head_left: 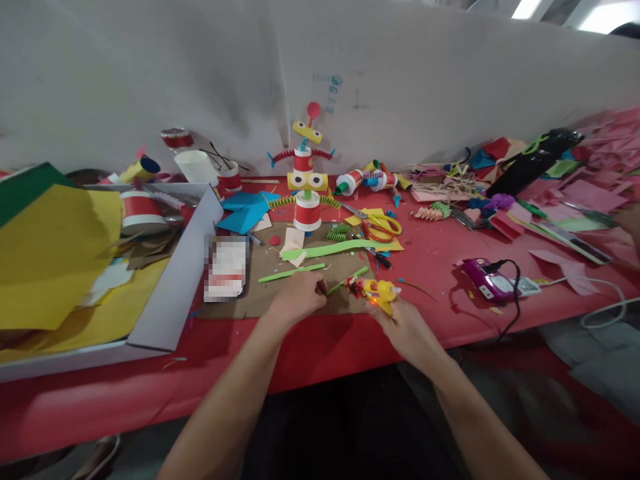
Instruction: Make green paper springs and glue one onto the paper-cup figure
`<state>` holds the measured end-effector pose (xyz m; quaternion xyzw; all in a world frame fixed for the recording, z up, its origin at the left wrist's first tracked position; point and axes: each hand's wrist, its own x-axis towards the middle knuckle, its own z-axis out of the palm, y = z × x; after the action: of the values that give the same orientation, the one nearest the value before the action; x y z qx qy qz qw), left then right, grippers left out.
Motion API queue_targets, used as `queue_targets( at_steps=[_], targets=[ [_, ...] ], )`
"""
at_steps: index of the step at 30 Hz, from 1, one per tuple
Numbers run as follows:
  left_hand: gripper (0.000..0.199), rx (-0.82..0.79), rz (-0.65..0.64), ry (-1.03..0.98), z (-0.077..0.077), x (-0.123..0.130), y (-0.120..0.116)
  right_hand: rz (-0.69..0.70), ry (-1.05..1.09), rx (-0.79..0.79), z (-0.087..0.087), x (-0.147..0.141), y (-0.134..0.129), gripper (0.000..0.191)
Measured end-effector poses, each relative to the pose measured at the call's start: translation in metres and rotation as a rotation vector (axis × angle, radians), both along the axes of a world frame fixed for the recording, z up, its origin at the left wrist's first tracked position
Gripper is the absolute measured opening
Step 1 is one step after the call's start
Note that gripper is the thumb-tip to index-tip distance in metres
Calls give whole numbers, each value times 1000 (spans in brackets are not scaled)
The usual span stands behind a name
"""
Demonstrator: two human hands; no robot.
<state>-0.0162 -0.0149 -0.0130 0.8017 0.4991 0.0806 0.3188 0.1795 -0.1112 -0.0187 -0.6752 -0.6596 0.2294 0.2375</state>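
My left hand (301,293) is closed on the near end of a green paper strip (347,281), low over the brown board (245,305). My right hand (400,323) is wrapped round a yellow glue gun (381,293), which has a small orange light on it. The gun's front end points left, beside the strip. Another narrow green strip (291,273) lies just beyond my left hand. Farther back are a wider wavy green strip (335,250) and a folded dark green paper piece (339,232). Two paper-cup figures (307,212) with big eyes stand behind the board.
A white box (160,313) with yellow paper fills the left side, and a phone (226,270) lies near it. Yellow-handled scissors (383,227) are behind the board. At right are a purple power adapter (487,281) with cables, a black bottle (530,163) and pink paper scraps (600,190).
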Motion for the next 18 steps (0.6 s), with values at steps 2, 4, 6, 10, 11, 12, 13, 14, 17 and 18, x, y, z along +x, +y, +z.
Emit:
queue_targets(
  at_steps=[2, 4, 6, 10, 11, 12, 13, 14, 17, 18],
  targets=[
    [22, -7, 4, 8, 0, 0, 0, -69, -71, 6, 2, 12, 2, 37],
    [20, 13, 2, 31, 0, 0, -1, -139, -129, 1, 6, 28, 5, 39],
    [16, 55, -4, 56, 0, 1, -1, -230, -213, -10, 10, 45, 11, 44],
    [13, 119, -2, 94, 1, 2, -2, -402, -489, -17, 12, 82, 34, 49],
    [13, 122, 8, 107, 2, 3, -3, -420, -536, -36, 10, 91, 41, 48],
    [14, 120, 22, 120, 4, 3, -3, -431, -568, -66, 8, 99, 47, 46],
    [14, 117, 42, 128, 5, 4, -3, -438, -593, -100, 6, 106, 52, 45],
    [15, 117, 64, 123, 7, 4, -3, -447, -615, -118, 4, 110, 55, 43],
    [16, 114, 106, -18, 11, 4, -2, -461, -599, 46, 1, 104, 59, 42],
    [16, 92, 112, -99, 12, 4, -1, -435, -519, 155, 2, 93, 57, 43]
  ],
)
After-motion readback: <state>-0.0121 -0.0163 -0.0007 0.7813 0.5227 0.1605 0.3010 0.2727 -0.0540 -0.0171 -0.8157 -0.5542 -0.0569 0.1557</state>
